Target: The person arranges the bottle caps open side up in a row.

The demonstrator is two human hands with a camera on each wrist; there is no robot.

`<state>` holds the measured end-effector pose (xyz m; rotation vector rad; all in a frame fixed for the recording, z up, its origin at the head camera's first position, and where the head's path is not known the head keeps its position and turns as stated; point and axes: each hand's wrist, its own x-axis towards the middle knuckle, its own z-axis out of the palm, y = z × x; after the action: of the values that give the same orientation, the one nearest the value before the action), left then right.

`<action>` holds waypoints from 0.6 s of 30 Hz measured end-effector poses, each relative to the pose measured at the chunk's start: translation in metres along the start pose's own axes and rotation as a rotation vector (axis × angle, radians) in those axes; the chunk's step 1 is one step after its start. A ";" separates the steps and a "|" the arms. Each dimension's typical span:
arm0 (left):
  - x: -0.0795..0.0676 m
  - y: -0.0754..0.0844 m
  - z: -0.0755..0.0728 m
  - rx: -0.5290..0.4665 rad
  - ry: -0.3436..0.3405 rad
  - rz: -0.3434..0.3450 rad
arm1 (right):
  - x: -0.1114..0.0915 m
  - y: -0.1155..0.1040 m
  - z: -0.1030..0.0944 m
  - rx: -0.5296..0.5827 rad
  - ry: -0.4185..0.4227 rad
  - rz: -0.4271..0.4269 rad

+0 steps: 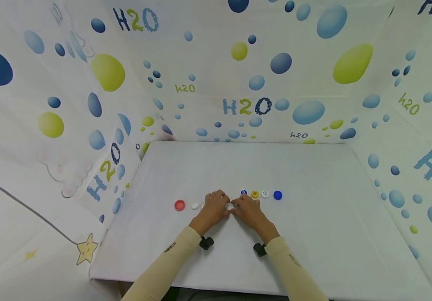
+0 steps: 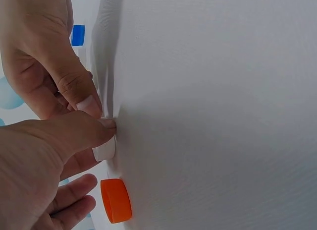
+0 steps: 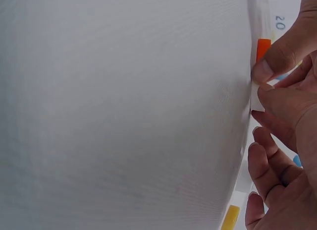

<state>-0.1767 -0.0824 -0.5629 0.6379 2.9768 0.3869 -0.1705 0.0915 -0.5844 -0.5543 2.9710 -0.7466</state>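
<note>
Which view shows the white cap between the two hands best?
The head view: small there, but the white cap's round outline lies nearly uncovered between the fingers. The left wrist view shows part of its side, closer, the rest covered. The right wrist view shows at most a pale sliver.

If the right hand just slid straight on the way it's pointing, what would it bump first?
The right hand is touching the small white cap, so that comes first; just beyond it, likely the left hand, though depth is hard to judge.
</note>
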 end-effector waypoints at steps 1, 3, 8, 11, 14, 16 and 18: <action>0.000 0.000 -0.001 -0.001 0.000 -0.001 | 0.000 0.000 0.000 0.002 0.000 0.002; 0.000 0.001 -0.002 -0.004 -0.003 -0.004 | 0.000 0.000 0.000 0.004 0.004 0.003; 0.000 0.001 -0.002 -0.026 -0.011 -0.005 | -0.001 0.000 -0.001 0.001 0.013 -0.002; 0.001 0.001 -0.002 -0.047 -0.024 -0.002 | -0.001 0.001 -0.003 -0.011 0.024 0.000; 0.003 0.003 -0.002 -0.064 -0.037 0.002 | -0.001 0.004 -0.007 -0.002 0.042 0.008; 0.005 0.005 -0.002 -0.078 -0.046 0.005 | 0.000 0.006 -0.011 0.007 0.056 0.014; 0.007 0.007 -0.003 -0.087 -0.047 0.017 | 0.001 0.010 -0.016 0.009 0.079 0.018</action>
<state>-0.1811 -0.0742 -0.5584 0.6546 2.8940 0.4928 -0.1763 0.1064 -0.5752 -0.5084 3.0386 -0.7990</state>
